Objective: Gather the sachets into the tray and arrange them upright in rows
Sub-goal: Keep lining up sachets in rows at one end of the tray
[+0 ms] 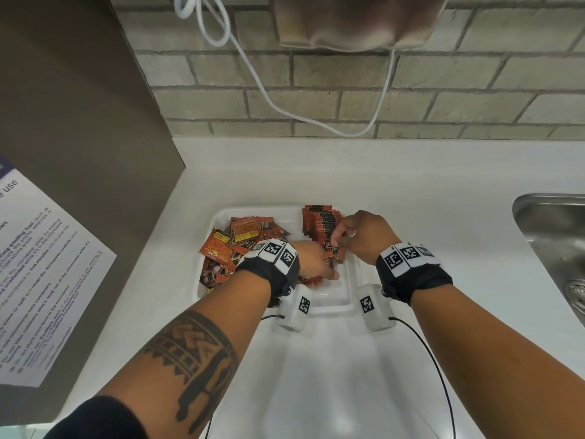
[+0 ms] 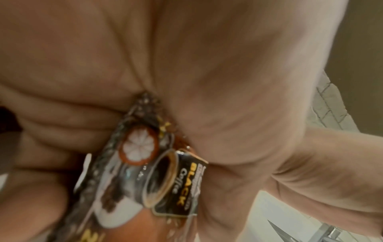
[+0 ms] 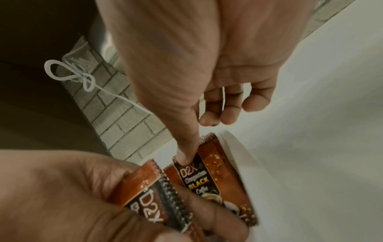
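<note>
A white tray lies on the counter. Loose orange-brown coffee sachets are piled in its left half. A row of upright sachets stands along its far right side. My left hand is low in the middle of the tray and grips a small bundle of sachets, also seen in the right wrist view as the bundle. My right hand pinches a single sachet at the near end of the row, thumb on its printed face. The near right part of the tray is bare.
A steel sink is set into the counter at the right. A white cable hangs against the brick wall behind. A brown panel with a printed notice stands at the left. Bare counter lies in front of the tray.
</note>
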`<state>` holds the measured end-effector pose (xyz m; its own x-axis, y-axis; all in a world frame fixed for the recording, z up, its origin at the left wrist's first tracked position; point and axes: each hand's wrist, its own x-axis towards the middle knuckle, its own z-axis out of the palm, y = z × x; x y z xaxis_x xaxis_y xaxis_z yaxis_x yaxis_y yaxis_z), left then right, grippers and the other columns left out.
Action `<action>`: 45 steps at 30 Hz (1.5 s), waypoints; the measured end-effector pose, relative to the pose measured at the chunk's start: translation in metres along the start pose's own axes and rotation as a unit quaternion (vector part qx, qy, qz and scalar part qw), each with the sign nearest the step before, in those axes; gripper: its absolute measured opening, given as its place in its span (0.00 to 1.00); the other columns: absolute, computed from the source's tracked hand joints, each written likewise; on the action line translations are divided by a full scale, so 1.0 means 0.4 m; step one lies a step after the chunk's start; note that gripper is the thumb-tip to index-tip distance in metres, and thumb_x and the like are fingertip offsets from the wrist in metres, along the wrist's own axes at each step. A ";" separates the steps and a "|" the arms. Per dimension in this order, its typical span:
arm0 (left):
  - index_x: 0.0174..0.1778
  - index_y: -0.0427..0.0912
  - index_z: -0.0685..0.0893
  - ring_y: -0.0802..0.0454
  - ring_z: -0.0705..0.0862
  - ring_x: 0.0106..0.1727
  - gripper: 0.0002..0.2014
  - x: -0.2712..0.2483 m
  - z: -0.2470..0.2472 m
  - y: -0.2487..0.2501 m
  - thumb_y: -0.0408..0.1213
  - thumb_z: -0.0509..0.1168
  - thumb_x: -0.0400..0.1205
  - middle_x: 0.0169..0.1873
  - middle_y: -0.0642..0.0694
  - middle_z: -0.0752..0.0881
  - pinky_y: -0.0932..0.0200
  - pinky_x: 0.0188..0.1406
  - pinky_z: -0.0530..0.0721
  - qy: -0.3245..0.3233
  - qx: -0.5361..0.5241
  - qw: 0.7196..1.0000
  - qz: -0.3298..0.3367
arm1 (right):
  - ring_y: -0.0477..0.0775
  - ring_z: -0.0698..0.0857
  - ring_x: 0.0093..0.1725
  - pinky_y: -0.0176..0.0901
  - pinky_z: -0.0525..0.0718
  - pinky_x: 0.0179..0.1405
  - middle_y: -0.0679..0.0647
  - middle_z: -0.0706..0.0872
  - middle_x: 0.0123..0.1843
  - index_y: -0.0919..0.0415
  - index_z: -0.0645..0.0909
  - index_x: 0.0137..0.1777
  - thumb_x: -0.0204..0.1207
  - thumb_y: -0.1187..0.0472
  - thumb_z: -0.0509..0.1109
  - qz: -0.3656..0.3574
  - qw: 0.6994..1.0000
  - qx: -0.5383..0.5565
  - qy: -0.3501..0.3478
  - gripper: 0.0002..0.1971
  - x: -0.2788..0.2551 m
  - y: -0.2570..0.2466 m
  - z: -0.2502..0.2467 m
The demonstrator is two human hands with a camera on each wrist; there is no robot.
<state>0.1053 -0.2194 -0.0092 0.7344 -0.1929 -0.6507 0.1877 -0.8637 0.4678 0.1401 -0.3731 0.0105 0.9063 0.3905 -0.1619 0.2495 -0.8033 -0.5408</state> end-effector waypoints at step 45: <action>0.50 0.39 0.87 0.48 0.90 0.42 0.08 -0.073 -0.030 -0.071 0.26 0.75 0.79 0.41 0.41 0.90 0.58 0.42 0.91 0.020 -0.361 0.920 0.152 | 0.47 0.86 0.43 0.39 0.82 0.49 0.49 0.89 0.41 0.49 0.89 0.46 0.78 0.59 0.76 -0.048 0.981 0.186 -0.006 0.03 -0.022 -0.005 -0.052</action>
<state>0.0862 -0.1837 0.0036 0.8449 -0.3453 -0.4085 0.3437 -0.2348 0.9093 0.1388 -0.3841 0.0300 0.8795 0.4644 -0.1042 0.1901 -0.5435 -0.8176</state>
